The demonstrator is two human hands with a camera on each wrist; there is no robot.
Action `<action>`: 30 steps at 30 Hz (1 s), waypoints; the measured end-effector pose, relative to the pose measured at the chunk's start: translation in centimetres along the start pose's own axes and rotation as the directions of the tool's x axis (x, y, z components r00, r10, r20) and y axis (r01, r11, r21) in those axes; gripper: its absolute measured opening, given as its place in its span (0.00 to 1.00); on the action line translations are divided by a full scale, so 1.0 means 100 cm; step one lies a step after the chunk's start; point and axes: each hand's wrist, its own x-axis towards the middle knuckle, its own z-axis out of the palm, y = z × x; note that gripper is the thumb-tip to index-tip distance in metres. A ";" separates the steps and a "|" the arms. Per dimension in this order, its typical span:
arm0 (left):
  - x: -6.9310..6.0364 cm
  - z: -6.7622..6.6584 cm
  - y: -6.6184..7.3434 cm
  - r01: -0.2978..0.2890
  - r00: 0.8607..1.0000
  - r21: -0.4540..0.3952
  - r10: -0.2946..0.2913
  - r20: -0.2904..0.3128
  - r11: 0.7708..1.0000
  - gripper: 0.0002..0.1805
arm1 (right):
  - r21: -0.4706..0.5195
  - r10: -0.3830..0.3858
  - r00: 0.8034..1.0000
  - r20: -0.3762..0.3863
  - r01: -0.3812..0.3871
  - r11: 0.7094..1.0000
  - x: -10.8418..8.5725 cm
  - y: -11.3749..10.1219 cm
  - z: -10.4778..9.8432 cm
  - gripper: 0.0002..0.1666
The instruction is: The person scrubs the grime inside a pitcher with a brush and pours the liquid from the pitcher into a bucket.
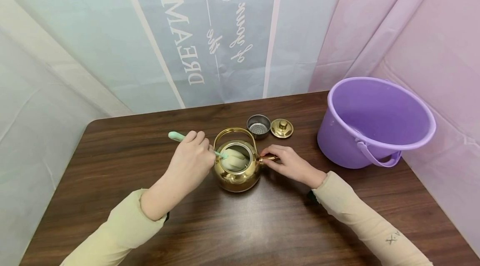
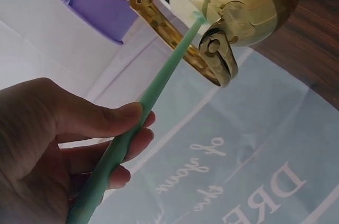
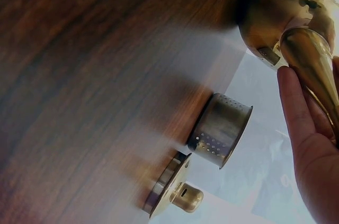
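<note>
A gold teapot stands on the table without its lid, its top handle raised. My left hand grips a light green handle, whose pale head is inside the pot's opening. In the left wrist view, the thumb and fingers wrap the green handle, which leads into the pot. My right hand holds the pot's gold spout between thumb and fingers; in the right wrist view, fingers lie along the spout.
Behind the pot sit a perforated metal strainer and a gold lid, side by side. A large purple bucket stands at the right. Printed cloth hangs along the table's back edge.
</note>
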 end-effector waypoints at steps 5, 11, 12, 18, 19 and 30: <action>-0.001 -0.002 0.001 0.000 1.000 -0.001 0.000 -0.002 1.000 0.15 | -0.007 0.000 1.000 0.003 0.000 1.000 0.000 -0.001 0.000 0.08; -0.001 -0.002 0.001 0.004 1.000 -0.010 -0.004 -0.009 1.000 0.16 | -0.014 0.005 1.000 0.004 -0.005 1.000 0.000 -0.001 -0.001 0.07; -0.001 -0.002 0.001 0.005 1.000 -0.011 -0.005 -0.009 1.000 0.15 | -0.014 0.006 1.000 0.004 -0.006 1.000 0.000 -0.001 -0.001 0.07; -0.001 0.000 0.001 0.008 1.000 -0.018 -0.008 -0.018 1.000 0.15 | -0.011 0.014 1.000 0.010 -0.014 1.000 0.000 -0.001 0.000 0.07; -0.001 0.001 0.001 0.008 1.000 -0.018 -0.008 -0.019 1.000 0.14 | -0.012 0.015 1.000 0.010 -0.015 1.000 0.000 -0.001 0.000 0.08; -0.001 0.006 0.002 0.029 1.000 0.003 -0.029 -0.001 1.000 0.15 | -0.015 0.015 1.000 0.018 -0.015 1.000 0.000 -0.002 0.000 0.08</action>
